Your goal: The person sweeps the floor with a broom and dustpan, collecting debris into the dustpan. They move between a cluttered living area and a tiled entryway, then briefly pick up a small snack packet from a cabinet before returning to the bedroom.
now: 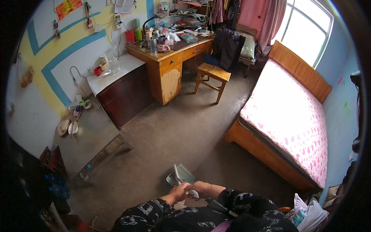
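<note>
My left hand (178,192) and my right hand (199,189) are close together in front of my body, at the bottom middle of the view. Both are closed around pale handles, and one light handle end (193,193) sticks out below the right hand. Just beyond the hands, a grey-green plastic dustpan (187,174) with a toothed edge is low over or on the concrete floor; a pale stick (176,171) crosses it. Which hand holds which handle cannot be told for certain. The sleeves and body hide whatever lies beneath the hands.
A bed (272,150) with a pink-patterned cover stands at right. Ahead are a wooden chair (216,71) and a cluttered wooden desk (171,58). A dark red cabinet (124,92) and a grey table (89,145) with bowls line the left. Concrete floor (162,130) lies between.
</note>
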